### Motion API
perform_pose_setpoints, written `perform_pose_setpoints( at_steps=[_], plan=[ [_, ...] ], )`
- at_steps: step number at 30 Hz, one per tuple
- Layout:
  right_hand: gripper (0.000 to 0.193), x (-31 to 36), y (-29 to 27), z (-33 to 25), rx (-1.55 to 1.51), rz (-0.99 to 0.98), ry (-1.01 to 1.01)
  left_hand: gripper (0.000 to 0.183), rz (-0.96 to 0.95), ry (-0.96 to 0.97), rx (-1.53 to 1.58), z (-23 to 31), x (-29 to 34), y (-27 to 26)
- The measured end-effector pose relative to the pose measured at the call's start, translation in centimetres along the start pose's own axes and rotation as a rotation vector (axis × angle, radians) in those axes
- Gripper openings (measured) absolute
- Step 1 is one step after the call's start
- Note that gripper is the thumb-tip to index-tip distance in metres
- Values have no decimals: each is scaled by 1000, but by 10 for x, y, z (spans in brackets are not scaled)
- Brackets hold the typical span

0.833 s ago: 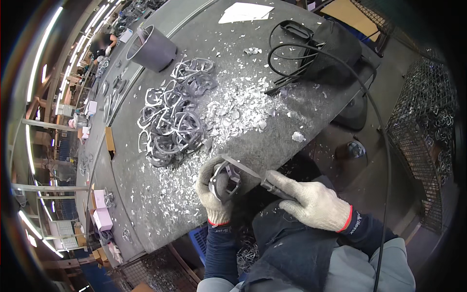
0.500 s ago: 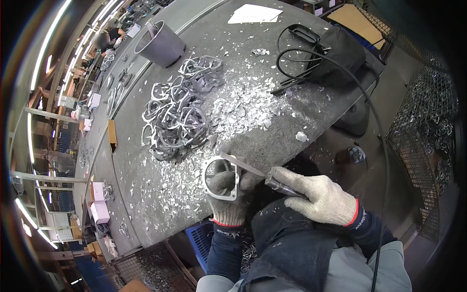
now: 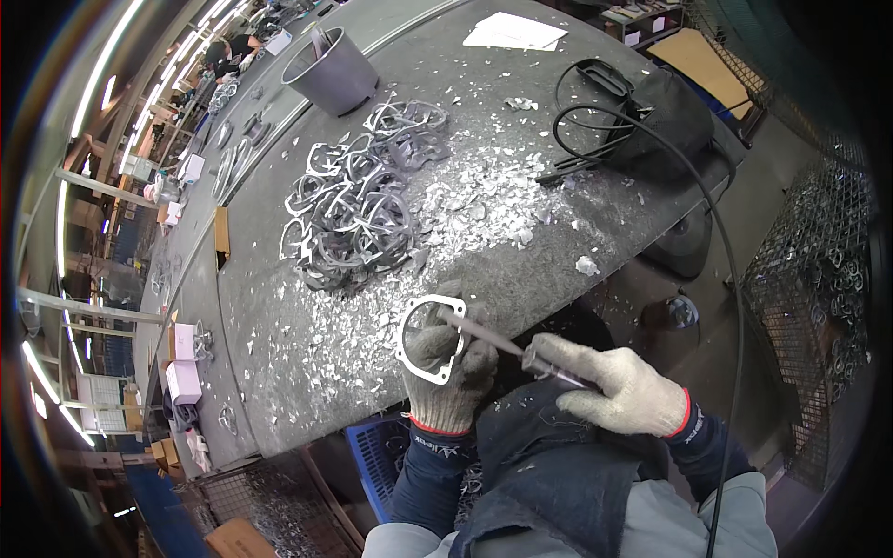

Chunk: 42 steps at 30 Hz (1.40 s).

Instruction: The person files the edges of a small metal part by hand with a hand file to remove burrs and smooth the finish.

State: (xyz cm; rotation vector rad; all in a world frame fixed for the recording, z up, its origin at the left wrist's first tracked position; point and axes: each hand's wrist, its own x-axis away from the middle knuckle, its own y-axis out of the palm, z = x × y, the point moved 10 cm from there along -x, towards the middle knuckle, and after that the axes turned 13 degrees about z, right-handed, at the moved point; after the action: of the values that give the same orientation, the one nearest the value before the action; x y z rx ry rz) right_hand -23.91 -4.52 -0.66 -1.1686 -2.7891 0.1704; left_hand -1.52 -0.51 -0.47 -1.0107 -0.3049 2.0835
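My left hand, in a grey-stained knit glove, is closed around a pale metal ring-shaped casting with small holes in its rim. Its fingers show through the ring's opening. My right hand, gloved too, grips the metallic handle of a file. The file's narrow blade points left, and its tip lies over the upper right part of the ring. Whether it touches the metal I cannot tell. Just beyond lies a heap of similar castings on the dark table.
Silvery metal flakes spread over the table. A grey bucket, white paper and a black bag stand or lie farther back. A black cable hangs down at right, near my arm. Wire-mesh cages stand beyond it.
The file blade has swung from the ring's upper edge to across its inner right side. The ring has turned slightly in my left hand. The whole view has shifted a little.
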Motion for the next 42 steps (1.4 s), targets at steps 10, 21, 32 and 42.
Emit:
perform_pose_setpoints(
  at_steps=[10,21,32,42],
  plan=[
    [85,7,-1,13,-75,-22,105,54,42,-978,1034,-22,24,22],
    [86,10,2,1,-65,-15,-81,54,-27,-925,1379,-6,12,24],
    [91,16,21,25,-154,-261,348,47,-57,393,-304,30,21,-1],
    [87,19,20,38,-113,-158,327,53,-65,-574,431,-20,20,14]
  ],
)
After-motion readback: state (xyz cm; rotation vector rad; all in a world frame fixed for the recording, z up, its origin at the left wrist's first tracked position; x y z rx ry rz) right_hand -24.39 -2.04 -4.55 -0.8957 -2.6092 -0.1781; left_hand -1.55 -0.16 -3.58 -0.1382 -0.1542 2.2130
